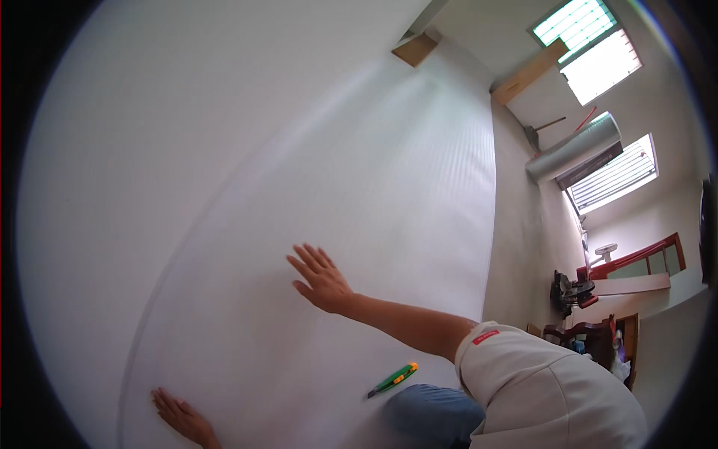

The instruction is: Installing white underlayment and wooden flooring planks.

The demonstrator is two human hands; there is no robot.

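A large white sheet, finely ribbed (419,194), covers the floor and runs along the foot of the white wall. My right hand (323,283) rests on it palm down, fingers spread, the arm stretched out from a light short sleeve. Lower left, my left hand (183,419) lies flat on the same sheet close to the wall, its fingers extended. Neither hand holds anything. A green and yellow utility knife (393,380) lies on the sheet beside my knee in blue jeans (434,415), apart from both hands.
Bare floor (516,254) borders the sheet on the right. Beyond stand a large silvery roll (576,150), a dustpan (532,137), a wooden-edged panel (527,75), a dark machine (572,292) and a white fan (604,251). A brown board (416,49) lies at the far end.
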